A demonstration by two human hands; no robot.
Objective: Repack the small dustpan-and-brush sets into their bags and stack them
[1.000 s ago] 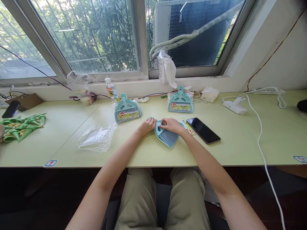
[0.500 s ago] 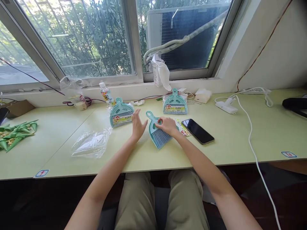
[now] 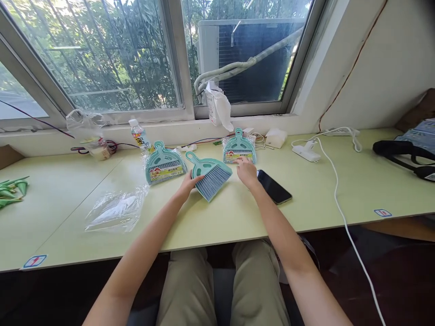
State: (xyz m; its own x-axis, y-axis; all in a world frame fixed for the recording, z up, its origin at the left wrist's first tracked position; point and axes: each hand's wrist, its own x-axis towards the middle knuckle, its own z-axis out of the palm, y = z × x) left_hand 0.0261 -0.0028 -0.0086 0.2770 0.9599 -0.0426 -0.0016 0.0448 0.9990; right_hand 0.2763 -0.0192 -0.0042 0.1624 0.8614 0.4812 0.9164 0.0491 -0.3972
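Note:
My left hand (image 3: pixel 189 184) is closed on the left edge of a mint-green dustpan (image 3: pixel 204 165), thumb on top. A brush with grey bristles (image 3: pixel 213 182) lies in the dustpan, which is tilted with its handle to the upper left. My right hand (image 3: pixel 246 172) is just right of the dustpan, palm down, fingers stretched forward and partly apart. Its fingertips are in front of a plastic-wrapped dustpan set (image 3: pixel 239 145); whether they touch it I cannot tell. Another wrapped dustpan set (image 3: pixel 164 164) lies behind my left hand.
A black phone (image 3: pixel 274 186) lies by my right wrist. Clear plastic packaging (image 3: pixel 115 210) is on the left of the table (image 3: pixel 217 231). A bottle (image 3: pixel 139 135), a plastic bag (image 3: pixel 89 136) and a tissue pack (image 3: pixel 217 105) are along the window. A white power strip (image 3: pixel 306 152) trails a cable at right.
My left hand has taken hold of the dustpan and brush, which now sit turned. My right hand has let go and moved right, over where a colourful card lay. The view has shifted right.

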